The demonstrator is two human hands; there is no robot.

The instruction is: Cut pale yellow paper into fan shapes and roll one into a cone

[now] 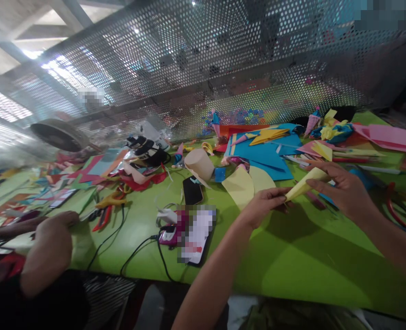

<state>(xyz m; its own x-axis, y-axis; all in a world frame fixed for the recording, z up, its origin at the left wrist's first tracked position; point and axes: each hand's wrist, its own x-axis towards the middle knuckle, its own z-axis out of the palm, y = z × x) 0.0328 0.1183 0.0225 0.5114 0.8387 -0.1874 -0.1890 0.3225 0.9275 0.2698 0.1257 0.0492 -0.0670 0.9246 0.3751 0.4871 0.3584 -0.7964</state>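
Note:
My left hand (265,205) pinches the narrow lower end of a rolled pale-yellow paper cone (305,184). At the wide upper end, my right hand (343,185) has its thumb and fingers closed around the paper. The cone is tilted, held a little above the green table (313,263). Just left of the cone lie flat pale-yellow paper pieces (239,185) with curved edges. Behind them are blue paper sheets (275,167) with a folded orange-yellow paper (270,135) on top.
A phone (208,240), a purple device (170,234) and black cables lie left of my left arm. Beyond them are a beige roll (199,165) and an orange glue gun (112,201). A co-worker's arm (53,238) rests at far left. A perforated metal screen (189,68) stands behind.

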